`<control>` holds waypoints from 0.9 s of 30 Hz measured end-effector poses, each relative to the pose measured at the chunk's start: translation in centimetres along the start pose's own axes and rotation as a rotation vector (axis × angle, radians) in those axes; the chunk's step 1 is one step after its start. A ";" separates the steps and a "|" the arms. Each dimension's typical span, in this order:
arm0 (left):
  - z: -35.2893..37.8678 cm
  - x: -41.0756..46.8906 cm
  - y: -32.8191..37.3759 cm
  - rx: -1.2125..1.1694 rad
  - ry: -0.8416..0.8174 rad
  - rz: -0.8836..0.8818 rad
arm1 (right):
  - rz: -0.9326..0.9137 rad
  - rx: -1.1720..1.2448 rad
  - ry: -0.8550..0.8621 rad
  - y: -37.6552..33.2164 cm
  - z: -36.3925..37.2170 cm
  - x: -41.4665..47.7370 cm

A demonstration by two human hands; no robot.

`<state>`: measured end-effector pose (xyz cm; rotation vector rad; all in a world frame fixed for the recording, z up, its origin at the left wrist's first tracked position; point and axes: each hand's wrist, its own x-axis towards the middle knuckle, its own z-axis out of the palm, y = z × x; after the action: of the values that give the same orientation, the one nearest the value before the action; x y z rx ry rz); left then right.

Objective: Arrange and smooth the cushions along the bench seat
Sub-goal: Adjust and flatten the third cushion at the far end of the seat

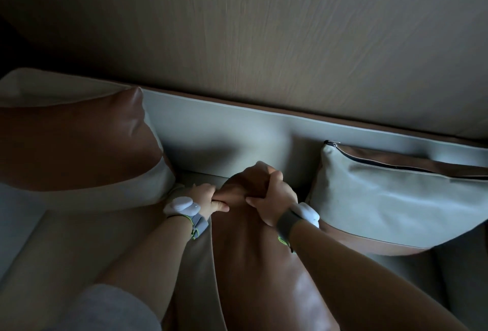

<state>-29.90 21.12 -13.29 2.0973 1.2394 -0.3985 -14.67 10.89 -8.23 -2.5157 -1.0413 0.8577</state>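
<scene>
Dim room, wood wall (264,40) behind bench (79,251). Left cushion (79,143) and right cushion (396,198) already propped on backrest (224,132), look roughly placed. Middle cushion (253,251) not set yet, lying flat, pointing at backrest. Left hand (208,198) pinching its far corner, right hand (274,198) clenched on same end, both closed tight. Guessing stand-up plus smoothing left, so maybe halfway.

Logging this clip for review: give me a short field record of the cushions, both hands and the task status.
setting: bench seat against grey backrest
left cushion: brown and white, leaning on backrest
right cushion: grey with brown trim, zipper on top
middle cushion: brown, lying towards camera
left hand: grip on middle cushion's far end
right hand: grip on same end
wrists: grey bands with white units
status: middle cushion not yet placed
</scene>
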 end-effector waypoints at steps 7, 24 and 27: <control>-2.4 -1.6 0.3 -0.031 0.005 0.015 | -0.046 -0.025 0.030 -1.6 -1.0 -1.4; -11.1 -6.0 7.6 0.388 0.354 0.371 | -0.160 0.159 0.278 -1.1 -8.9 -2.9; -11.3 -7.8 8.2 0.531 0.573 0.612 | -0.129 0.237 0.288 0.0 -8.5 -2.7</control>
<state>-27.58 20.90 2.54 3.0474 0.7330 0.1961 -10.85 8.66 -0.49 -2.2617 -0.9337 0.5274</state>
